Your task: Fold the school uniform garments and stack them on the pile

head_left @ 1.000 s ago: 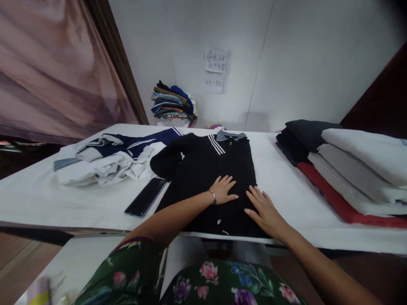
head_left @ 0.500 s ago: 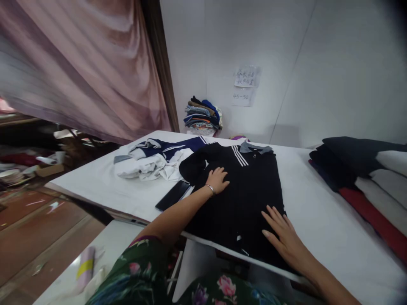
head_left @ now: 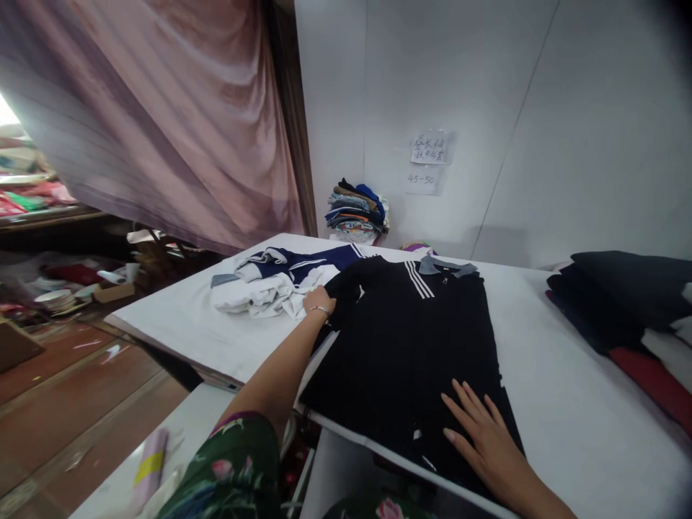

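Note:
A black shirt (head_left: 400,346) with a grey collar and white shoulder stripes lies spread flat on the white table, its collar at the far side and its hem at the near edge. My left hand (head_left: 320,301) is closed on the shirt's left-side sleeve, its fingertips partly hidden. Flat on the lower right part of the shirt rests my right hand (head_left: 481,432), fingers stretched and apart. Just beyond my left hand is a crumpled white garment (head_left: 259,294), with a navy garment (head_left: 318,261) behind it.
Folded clothes are piled by the wall (head_left: 357,213). More dark, grey and red garments (head_left: 621,303) lie stacked on the right of the table (head_left: 178,324). A pink curtain (head_left: 216,130) hangs at the left. A lower white surface holds a pinkish roll (head_left: 151,461).
My left hand has moved left from the shirt's body and closed on its sleeve. My right hand stays flat on the shirt. The view has shifted slightly, so things appear lower and further right.

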The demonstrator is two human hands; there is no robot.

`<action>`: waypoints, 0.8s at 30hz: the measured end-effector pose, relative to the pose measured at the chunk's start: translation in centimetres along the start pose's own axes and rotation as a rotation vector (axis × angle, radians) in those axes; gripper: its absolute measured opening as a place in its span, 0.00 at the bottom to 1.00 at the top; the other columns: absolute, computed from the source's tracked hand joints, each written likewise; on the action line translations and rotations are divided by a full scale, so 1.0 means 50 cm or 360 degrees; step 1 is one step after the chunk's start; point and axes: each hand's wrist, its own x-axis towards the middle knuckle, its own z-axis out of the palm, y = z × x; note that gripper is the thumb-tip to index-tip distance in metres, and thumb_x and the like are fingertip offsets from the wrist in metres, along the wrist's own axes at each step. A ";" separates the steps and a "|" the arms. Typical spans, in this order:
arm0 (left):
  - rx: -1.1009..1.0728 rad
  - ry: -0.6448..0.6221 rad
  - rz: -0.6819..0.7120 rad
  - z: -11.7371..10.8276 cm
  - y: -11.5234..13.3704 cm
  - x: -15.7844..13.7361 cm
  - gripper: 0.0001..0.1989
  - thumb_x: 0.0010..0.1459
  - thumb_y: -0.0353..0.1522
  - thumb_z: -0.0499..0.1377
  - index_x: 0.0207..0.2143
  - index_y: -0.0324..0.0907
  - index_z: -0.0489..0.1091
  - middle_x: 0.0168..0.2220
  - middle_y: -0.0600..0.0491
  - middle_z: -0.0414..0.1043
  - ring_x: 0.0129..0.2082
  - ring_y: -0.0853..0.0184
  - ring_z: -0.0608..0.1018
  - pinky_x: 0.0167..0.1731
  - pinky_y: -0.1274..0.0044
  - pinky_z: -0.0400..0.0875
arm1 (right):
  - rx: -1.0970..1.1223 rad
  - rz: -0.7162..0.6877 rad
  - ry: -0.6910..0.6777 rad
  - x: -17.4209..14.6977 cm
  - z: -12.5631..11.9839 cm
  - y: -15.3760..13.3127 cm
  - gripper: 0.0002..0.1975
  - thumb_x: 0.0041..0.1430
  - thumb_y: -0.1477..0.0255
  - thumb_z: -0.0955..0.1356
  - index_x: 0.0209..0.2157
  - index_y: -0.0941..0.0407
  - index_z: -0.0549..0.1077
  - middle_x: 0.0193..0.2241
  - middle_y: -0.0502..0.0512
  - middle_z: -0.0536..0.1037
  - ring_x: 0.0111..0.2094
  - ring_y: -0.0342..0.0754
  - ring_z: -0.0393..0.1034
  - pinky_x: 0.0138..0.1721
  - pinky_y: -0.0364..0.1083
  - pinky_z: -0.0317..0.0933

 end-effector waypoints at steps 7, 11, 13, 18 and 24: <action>-0.0061 -0.0044 0.0006 -0.004 -0.013 0.036 0.16 0.55 0.32 0.55 0.46 0.37 0.69 0.53 0.37 0.67 0.55 0.53 0.68 0.48 0.69 0.65 | -0.0004 0.0058 -0.0073 0.001 -0.007 -0.006 0.28 0.63 0.53 0.57 0.62 0.44 0.55 0.65 0.51 0.46 0.65 0.59 0.39 0.62 0.66 0.40; -0.0148 -0.0105 -0.0068 -0.006 -0.018 0.042 0.24 0.55 0.39 0.56 0.51 0.36 0.64 0.51 0.38 0.70 0.49 0.54 0.74 0.42 0.70 0.68 | -0.0004 0.0056 -0.0047 -0.001 -0.007 -0.007 0.28 0.63 0.52 0.57 0.62 0.44 0.55 0.66 0.51 0.46 0.65 0.58 0.39 0.62 0.65 0.40; -0.0170 -0.0142 -0.0077 -0.008 -0.020 0.040 0.24 0.52 0.40 0.59 0.49 0.36 0.66 0.48 0.39 0.72 0.47 0.53 0.75 0.41 0.70 0.69 | 0.0007 0.0046 -0.0021 -0.002 -0.005 -0.006 0.28 0.62 0.53 0.58 0.62 0.44 0.56 0.65 0.51 0.47 0.65 0.58 0.40 0.62 0.65 0.40; -0.0236 -0.0070 -0.0034 -0.030 -0.014 0.038 0.13 0.54 0.32 0.56 0.42 0.38 0.69 0.46 0.42 0.74 0.46 0.56 0.76 0.40 0.73 0.68 | 0.0007 0.0056 -0.0046 0.000 -0.008 -0.009 0.28 0.63 0.53 0.57 0.62 0.45 0.56 0.65 0.51 0.47 0.65 0.58 0.39 0.62 0.65 0.39; -0.0276 0.0256 0.0152 -0.121 0.063 0.030 0.16 0.57 0.31 0.51 0.49 0.43 0.64 0.45 0.46 0.73 0.46 0.57 0.74 0.42 0.71 0.67 | 0.0044 0.0092 -0.0070 0.000 -0.012 -0.010 0.28 0.62 0.52 0.58 0.61 0.45 0.59 0.65 0.52 0.48 0.65 0.58 0.39 0.63 0.65 0.37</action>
